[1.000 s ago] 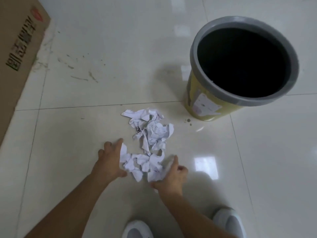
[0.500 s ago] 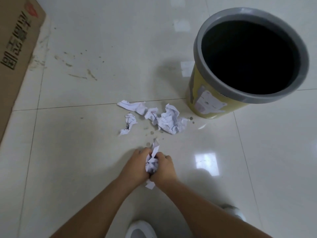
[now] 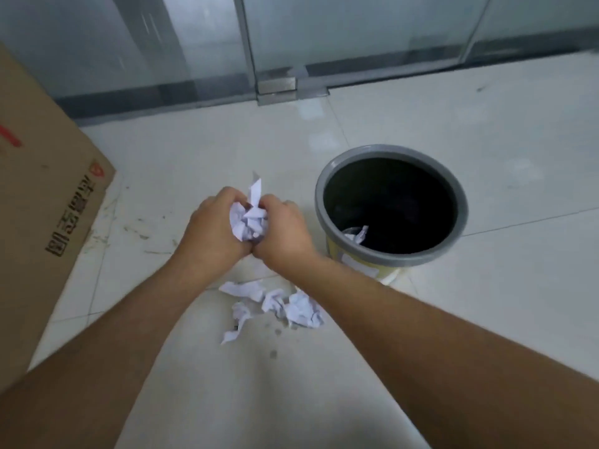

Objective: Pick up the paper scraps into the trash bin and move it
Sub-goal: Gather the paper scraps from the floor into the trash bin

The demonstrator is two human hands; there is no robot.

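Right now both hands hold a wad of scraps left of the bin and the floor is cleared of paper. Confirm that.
Not quite. The head view shows the left hand and right hand holding the wad left of the bin, but the floor is not cleared: several scraps still lie on the tiles below the hands.

We see a shiny white tile floor (image 3: 486,157). On it lie some crumpled paper scraps (image 3: 275,306), a trash bin (image 3: 392,260) near them, and a big cardboard box (image 3: 48,205) at the left.

White paper scraps (image 3: 249,218), yellow trash bin (image 3: 363,265) with grey rim, brown cardboard box (image 3: 42,202)
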